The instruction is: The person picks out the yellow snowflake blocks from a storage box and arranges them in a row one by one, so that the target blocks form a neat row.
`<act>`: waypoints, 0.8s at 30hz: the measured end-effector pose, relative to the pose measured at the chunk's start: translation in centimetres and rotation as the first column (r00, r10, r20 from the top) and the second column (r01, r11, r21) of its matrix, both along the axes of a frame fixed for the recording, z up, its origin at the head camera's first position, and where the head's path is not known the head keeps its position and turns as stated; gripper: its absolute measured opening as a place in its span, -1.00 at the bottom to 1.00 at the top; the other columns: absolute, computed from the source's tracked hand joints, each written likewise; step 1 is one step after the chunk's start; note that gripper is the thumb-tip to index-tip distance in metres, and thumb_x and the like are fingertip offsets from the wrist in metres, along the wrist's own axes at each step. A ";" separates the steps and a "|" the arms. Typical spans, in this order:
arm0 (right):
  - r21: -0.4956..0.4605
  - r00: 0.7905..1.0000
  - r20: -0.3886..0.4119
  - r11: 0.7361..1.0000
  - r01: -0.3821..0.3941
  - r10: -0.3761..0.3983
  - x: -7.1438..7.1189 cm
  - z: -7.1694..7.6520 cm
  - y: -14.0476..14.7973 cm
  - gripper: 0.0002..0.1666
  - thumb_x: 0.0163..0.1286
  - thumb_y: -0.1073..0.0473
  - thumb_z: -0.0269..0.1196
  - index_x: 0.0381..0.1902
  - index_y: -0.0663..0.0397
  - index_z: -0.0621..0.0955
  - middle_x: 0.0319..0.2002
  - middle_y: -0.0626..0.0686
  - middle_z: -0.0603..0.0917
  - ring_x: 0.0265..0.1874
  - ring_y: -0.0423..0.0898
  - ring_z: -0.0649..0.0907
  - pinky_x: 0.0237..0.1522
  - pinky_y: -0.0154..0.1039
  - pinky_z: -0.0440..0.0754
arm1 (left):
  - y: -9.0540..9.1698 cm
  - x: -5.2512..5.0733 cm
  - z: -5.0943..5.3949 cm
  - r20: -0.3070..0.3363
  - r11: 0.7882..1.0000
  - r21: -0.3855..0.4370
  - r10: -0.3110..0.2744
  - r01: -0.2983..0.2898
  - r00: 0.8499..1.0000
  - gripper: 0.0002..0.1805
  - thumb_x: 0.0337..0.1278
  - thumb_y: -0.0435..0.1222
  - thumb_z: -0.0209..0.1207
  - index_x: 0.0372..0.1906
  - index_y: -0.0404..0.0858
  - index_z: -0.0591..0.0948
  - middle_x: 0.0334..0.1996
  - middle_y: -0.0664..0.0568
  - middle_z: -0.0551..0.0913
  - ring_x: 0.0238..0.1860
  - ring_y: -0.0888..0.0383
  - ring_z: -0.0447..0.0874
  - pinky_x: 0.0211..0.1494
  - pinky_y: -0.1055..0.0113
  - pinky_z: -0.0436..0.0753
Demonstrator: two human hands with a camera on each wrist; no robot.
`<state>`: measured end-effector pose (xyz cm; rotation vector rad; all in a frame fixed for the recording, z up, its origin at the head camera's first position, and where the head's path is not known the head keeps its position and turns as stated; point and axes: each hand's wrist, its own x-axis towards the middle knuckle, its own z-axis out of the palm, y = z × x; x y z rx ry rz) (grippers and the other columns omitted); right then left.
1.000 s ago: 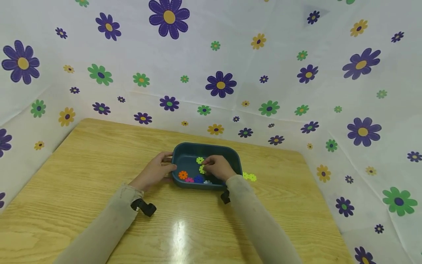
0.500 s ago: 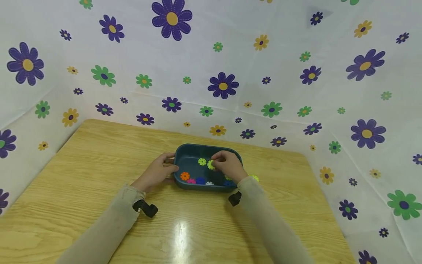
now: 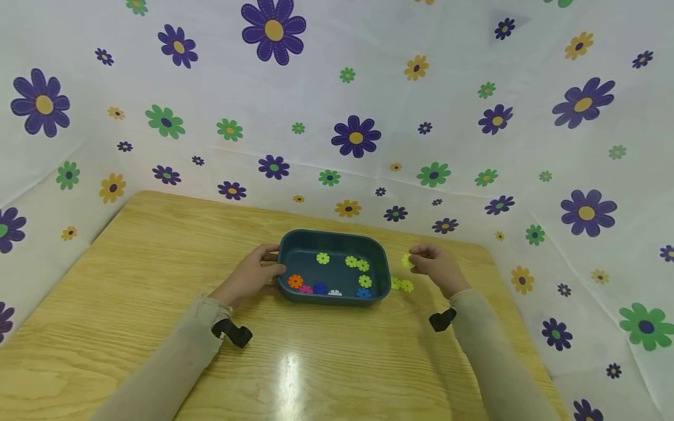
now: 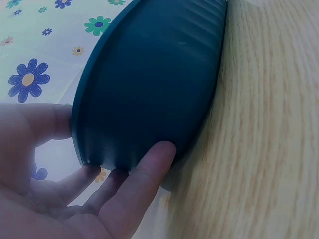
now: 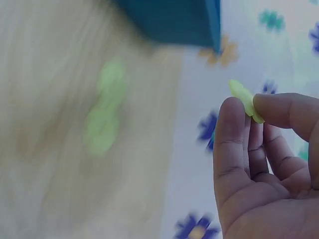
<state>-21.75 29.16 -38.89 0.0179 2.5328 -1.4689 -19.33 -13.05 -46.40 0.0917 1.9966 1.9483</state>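
Note:
My left hand (image 3: 248,277) holds the left end of a dark teal plastic tray (image 3: 300,235). In the left wrist view the thumb sits at the tray's rim (image 4: 79,94) and the other fingers (image 4: 142,184) lie against its outer wall. Past the tray's right end, my right hand (image 3: 439,270) pinches a yellow-green snowflake building disc (image 5: 244,99) between thumb and index finger, above the table. Two more yellow-green discs (image 3: 406,286) lie on the table just right of the tray, overlapping or joined; blur in the right wrist view hides which.
Inside the tray lie several yellow-green discs (image 3: 323,258), an orange disc (image 3: 295,282), a pink one (image 3: 306,289), two blue ones (image 3: 364,293) and a white one (image 3: 334,293). The wooden table (image 3: 210,234) meets a flower-patterned cloth (image 3: 305,88) behind and at the sides.
My right hand has lifted a yellow-green disc out of the tray and carried it right, past the tray's edge. My left hand stays at the tray's left end.

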 end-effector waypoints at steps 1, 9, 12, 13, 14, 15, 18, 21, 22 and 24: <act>0.014 1.000 0.003 1.000 0.011 -0.011 0.1 -0.2 0.7 -0.57 0.60 0.16 0.18 0.24 0.38 0.50 0.11 0.25 0.60 -0.06 0.01 0.74 0.22 0.02 0.67 | 0.0 0.0 -0.1 0.004 1.000 0.003 0.002 -0.002 1.000 -0.32 0.50 -0.33 0.14 0.59 -0.24 0.19 0.42 -0.34 0.33 0.18 -0.24 0.64 0.04 0.00 0.79; 0.104 0.994 0.042 0.990 0.096 -0.101 0.2 -4.3 5.0 -0.62 0.57 0.19 0.22 0.16 0.39 0.57 0.08 0.25 0.65 -0.15 -0.08 0.72 -0.05 -0.21 0.78 | -0.3 0.0 -0.4 -0.004 1.000 0.003 -0.003 0.003 1.000 -0.31 0.49 -0.31 0.16 0.59 -0.24 0.19 0.42 -0.34 0.33 0.20 -0.24 0.62 0.04 0.00 0.79; 0.115 0.992 0.055 0.988 0.107 -0.113 0.3 -5.3 5.4 -0.64 0.56 0.18 0.23 0.13 0.37 0.58 0.03 0.20 0.67 -0.18 -0.13 0.70 -0.11 -0.28 0.76 | -0.3 -0.1 -0.5 0.000 1.000 -0.002 0.003 -0.003 1.000 -0.32 0.49 -0.31 0.16 0.58 -0.22 0.21 0.41 -0.32 0.35 0.20 -0.22 0.62 0.04 0.01 0.79; 0.116 0.992 0.055 0.988 0.105 -0.112 0.4 -5.5 5.5 -0.64 0.55 0.18 0.23 0.13 0.38 0.59 0.02 0.20 0.68 -0.18 -0.13 0.69 -0.11 -0.28 0.76 | -0.3 -0.1 -0.5 0.002 1.000 -0.002 0.003 -0.003 1.000 -0.32 0.49 -0.31 0.16 0.58 -0.21 0.21 0.41 -0.32 0.35 0.19 -0.21 0.63 0.03 0.01 0.79; 0.110 0.991 0.061 0.988 0.112 -0.119 0.4 -5.6 5.4 -0.65 0.55 0.19 0.24 0.12 0.37 0.59 0.02 0.19 0.67 -0.18 -0.13 0.69 -0.12 -0.28 0.76 | -0.3 -0.1 -0.5 0.003 1.000 -0.001 0.004 -0.004 1.000 -0.32 0.49 -0.31 0.17 0.58 -0.21 0.21 0.41 -0.31 0.35 0.18 -0.21 0.63 0.03 0.02 0.79; 0.105 0.991 0.063 0.989 0.107 -0.114 0.5 -5.7 5.4 -0.65 0.55 0.20 0.23 0.12 0.39 0.58 0.02 0.19 0.67 -0.17 -0.12 0.70 -0.11 -0.27 0.76 | -0.3 -0.1 -0.4 0.006 1.000 0.001 0.007 -0.007 1.000 -0.33 0.49 -0.31 0.17 0.58 -0.19 0.22 0.40 -0.30 0.36 0.17 -0.20 0.64 0.03 0.02 0.79; 0.104 0.992 0.070 0.990 0.100 -0.107 0.5 -5.8 5.2 -0.65 0.56 0.21 0.23 0.12 0.40 0.58 0.02 0.21 0.66 -0.17 -0.11 0.71 -0.10 -0.24 0.77 | -0.2 0.0 -0.3 0.006 1.000 0.007 0.003 -0.003 1.000 -0.32 0.49 -0.30 0.17 0.58 -0.20 0.21 0.40 -0.31 0.36 0.16 -0.20 0.65 0.03 0.02 0.79; 0.135 0.992 0.072 0.986 0.095 -0.105 0.5 -6.0 5.0 -0.67 0.56 0.21 0.22 0.11 0.39 0.59 0.02 0.22 0.67 -0.19 -0.11 0.71 -0.12 -0.23 0.76 | -0.1 0.1 -0.2 0.004 1.000 0.009 0.001 -0.001 1.000 -0.32 0.49 -0.30 0.17 0.58 -0.21 0.21 0.41 -0.32 0.35 0.17 -0.22 0.64 0.04 0.01 0.79; 0.146 0.992 0.072 0.985 0.093 -0.105 0.4 -6.0 5.0 -0.67 0.56 0.21 0.22 0.11 0.38 0.60 0.02 0.22 0.67 -0.20 -0.11 0.71 -0.13 -0.24 0.76 | -0.1 0.1 -0.1 0.003 1.000 0.010 0.000 0.000 1.000 -0.32 0.49 -0.30 0.17 0.58 -0.22 0.20 0.41 -0.33 0.34 0.18 -0.22 0.64 0.04 0.00 0.79; 0.161 0.990 0.079 0.981 0.103 -0.117 0.3 -6.1 5.0 -0.69 0.55 0.21 0.22 0.10 0.35 0.61 0.01 0.21 0.68 -0.22 -0.11 0.70 -0.15 -0.25 0.75 | -0.1 0.1 0.0 0.001 1.000 0.011 -0.005 0.005 1.000 -0.30 0.50 -0.30 0.16 0.59 -0.24 0.19 0.42 -0.34 0.33 0.19 -0.23 0.63 0.05 -0.01 0.78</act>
